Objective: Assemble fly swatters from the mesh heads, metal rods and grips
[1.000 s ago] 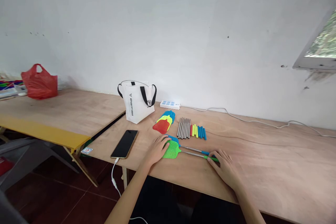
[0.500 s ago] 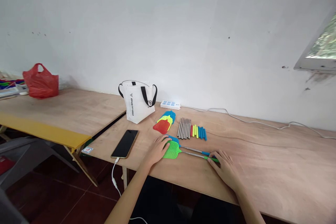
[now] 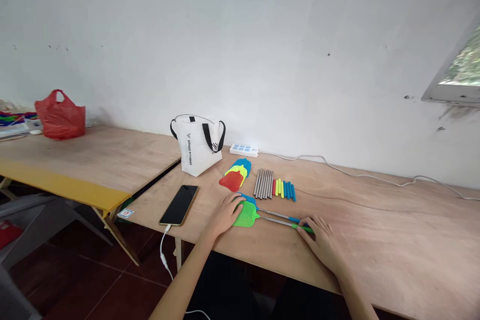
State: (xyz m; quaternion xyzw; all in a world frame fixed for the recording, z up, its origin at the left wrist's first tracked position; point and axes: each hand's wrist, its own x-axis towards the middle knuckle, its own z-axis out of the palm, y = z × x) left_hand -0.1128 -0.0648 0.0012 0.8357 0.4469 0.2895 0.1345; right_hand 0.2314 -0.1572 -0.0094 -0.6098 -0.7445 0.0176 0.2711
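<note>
A green fly swatter [image 3: 248,215] and a blue fly swatter [image 3: 276,215] lie side by side on the wooden table, the green one nearer me and partly over the blue head. My left hand [image 3: 225,213] rests with fingers stretched out on the left edge of their mesh heads. At the handle ends, my right hand [image 3: 319,237] lies flat with fingers extended, covering the tips of the grips. Behind them is a fanned stack of loose swatter heads, the red head [image 3: 231,181] in front. Beside it sit several metal rods [image 3: 263,184] and several coloured grip sleeves [image 3: 288,190].
A phone [image 3: 178,205] on a white cable lies left of my left hand. Behind it stands a white tote bag [image 3: 198,150], with a power strip [image 3: 243,150] near the wall. On the neighbouring table [image 3: 123,155] is a red plastic bag [image 3: 62,116]. A gap separates the tables.
The view has shifted very slightly. Both hands and the fly swatters stay in the same place.
</note>
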